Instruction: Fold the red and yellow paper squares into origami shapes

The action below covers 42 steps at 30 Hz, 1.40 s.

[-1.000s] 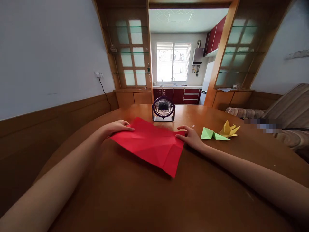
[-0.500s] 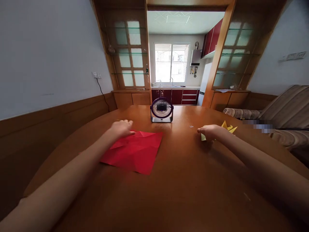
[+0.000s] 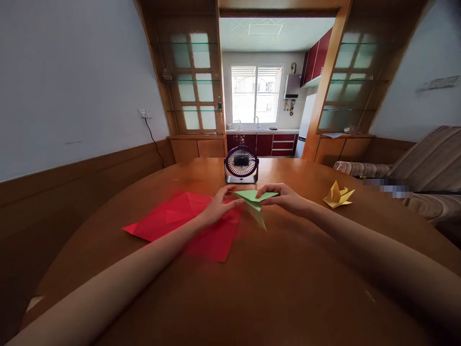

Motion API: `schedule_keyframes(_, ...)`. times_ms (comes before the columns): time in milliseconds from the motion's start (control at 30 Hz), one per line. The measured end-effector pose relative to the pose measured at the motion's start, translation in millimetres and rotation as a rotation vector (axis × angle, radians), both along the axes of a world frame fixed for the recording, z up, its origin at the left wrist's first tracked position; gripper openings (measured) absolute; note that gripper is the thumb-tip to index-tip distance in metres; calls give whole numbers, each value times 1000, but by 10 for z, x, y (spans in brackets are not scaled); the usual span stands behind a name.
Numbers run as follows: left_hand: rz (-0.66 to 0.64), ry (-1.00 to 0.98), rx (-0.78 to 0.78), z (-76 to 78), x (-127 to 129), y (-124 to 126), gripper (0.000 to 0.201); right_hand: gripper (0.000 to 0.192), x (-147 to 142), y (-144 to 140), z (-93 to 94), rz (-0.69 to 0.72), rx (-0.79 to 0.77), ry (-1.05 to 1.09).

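A piece of folded green paper (image 3: 254, 198) is held up over the middle of the table, one pointed flap hanging down. My right hand (image 3: 283, 198) pinches its right side between thumb and fingers. At its left edge, my left hand (image 3: 220, 205) has thumb and fingers closed around the corner. Beneath and to the left of my left forearm lies a creased red sheet of paper (image 3: 176, 216), flat and partly covered by that arm. A folded yellow paper figure (image 3: 338, 196) with pointed tips stands on the right, beyond my right forearm.
A small purple desk fan (image 3: 241, 163) stands upright behind the green paper on the round wooden table (image 3: 273, 288). A striped armchair (image 3: 425, 168) is off the table's right side. A scrap of pale paper (image 3: 35, 302) shows near the left edge.
My right hand has brought the green paper left to the middle from beside the yellow figure. My left hand has left the red sheet and moved right to take the green paper's edge.
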<state>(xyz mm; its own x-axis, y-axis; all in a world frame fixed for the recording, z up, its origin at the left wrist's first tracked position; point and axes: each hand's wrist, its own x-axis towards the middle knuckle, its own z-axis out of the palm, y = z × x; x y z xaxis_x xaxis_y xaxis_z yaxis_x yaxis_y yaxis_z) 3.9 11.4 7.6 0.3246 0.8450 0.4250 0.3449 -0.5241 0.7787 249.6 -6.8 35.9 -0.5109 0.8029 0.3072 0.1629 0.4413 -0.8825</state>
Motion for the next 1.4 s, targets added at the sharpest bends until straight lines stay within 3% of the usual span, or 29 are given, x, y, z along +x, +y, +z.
schedule_keyframes(67,-192,-223,-314,73,85,-42,50,21,-137,-29,-119,71,-180,253)
schedule_keyframes(133,-199,-373,-478,115,137,-86,45,21,-215,-35,-237,95,-294,392)
schedule_keyframes(200,-125,-474,-540,118,152,-114,46,24,-243,-31,-334,48,-333,471)
schedule_keyframes(300,-42,-494,-545,67,148,-116,52,36,-246,-33,-429,-65,-350,501)
schedule_keyframes(433,29,-411,-483,-7,164,-100,43,48,-251,-43,-494,-148,-348,460)
schedule_keyframes(567,-56,-521,-474,-1,178,-117,48,44,-242,-27,-522,-295,-285,504)
schedule_keyframes(700,-157,-570,-599,37,153,-112,61,50,-214,-3,-515,-398,-278,530)
schedule_keyframes(933,-179,-666,-683,95,178,-108,30,40,-210,10,-537,-417,-226,504)
schedule_keyframes(1067,-188,-653,-665,146,211,-136,29,40,-218,-13,-531,-428,-251,488)
schedule_keyframes(1200,-128,-637,-642,158,238,-179,16,44,-236,-25,-517,-416,-264,460)
schedule_keyframes(1400,-148,-536,-724,190,172,-187,56,54,-221,0,-514,-439,-207,449)
